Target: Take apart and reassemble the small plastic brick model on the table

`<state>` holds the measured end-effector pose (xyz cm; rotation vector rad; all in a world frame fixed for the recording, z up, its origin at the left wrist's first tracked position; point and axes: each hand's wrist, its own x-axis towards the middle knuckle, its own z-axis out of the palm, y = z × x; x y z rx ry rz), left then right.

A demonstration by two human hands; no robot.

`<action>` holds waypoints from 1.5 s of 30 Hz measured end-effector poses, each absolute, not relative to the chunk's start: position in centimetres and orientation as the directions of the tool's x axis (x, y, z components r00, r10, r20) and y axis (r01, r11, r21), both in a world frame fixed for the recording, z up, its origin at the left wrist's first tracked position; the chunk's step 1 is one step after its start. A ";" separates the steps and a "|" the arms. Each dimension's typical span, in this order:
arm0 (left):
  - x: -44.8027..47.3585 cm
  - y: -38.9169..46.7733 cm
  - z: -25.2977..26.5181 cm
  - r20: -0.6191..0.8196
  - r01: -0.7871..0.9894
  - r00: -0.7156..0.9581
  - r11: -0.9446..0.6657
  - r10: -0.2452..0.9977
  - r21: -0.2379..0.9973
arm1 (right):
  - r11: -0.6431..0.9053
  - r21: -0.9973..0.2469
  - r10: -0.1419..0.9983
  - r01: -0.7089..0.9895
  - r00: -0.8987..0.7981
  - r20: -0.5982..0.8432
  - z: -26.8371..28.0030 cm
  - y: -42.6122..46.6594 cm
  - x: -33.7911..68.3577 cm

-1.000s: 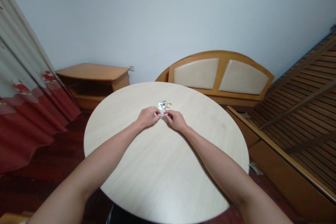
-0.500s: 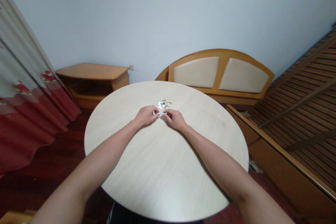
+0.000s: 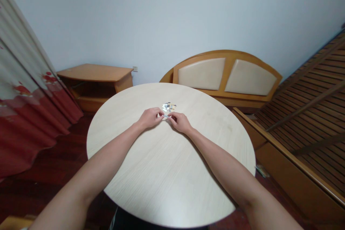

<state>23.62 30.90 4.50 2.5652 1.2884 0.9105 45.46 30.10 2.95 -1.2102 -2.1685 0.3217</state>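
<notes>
Between my two hands is a small, thin, whitish-grey piece (image 3: pixel 165 116), too small for me to tell its kind. My left hand (image 3: pixel 151 118) pinches its left end with thumb and fingertips. The right end is pinched by my right hand (image 3: pixel 180 122) in the same way. Both hands rest low over the round table (image 3: pixel 161 172). Just beyond the fingertips lies a little pile of small flat pieces (image 3: pixel 169 106), white, grey, yellow and dark, whose kind I cannot make out.
A wooden cabinet (image 3: pixel 97 72) stands behind the table at the left, near a red and white curtain (image 3: pixel 29 97). An arched headboard (image 3: pixel 226 72) leans at the back wall. Along the right are a wooden board (image 3: pixel 291 172) and slatted panels (image 3: pixel 309 107).
The small piece between my fingertips now looks narrower and greyer, as if turned slightly. My hands and the pile keep nearly the same places.
</notes>
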 end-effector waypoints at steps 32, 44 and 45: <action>23.5 30.8 4.8 0.410 0.724 0.446 -0.590 0.796 0.358 | 0.667 -0.470 0.732 0.578 -0.392 0.557 2.4 30.4 45.4; 23.3 30.9 4.7 0.407 0.694 0.492 -0.629 0.770 0.350 | 0.641 -0.474 0.759 0.604 -0.405 0.510 2.9 30.0 45.4; 23.3 30.9 4.8 0.404 0.695 0.494 -0.629 0.770 0.350 | 0.639 -0.472 0.760 0.607 -0.405 0.508 2.9 30.0 45.4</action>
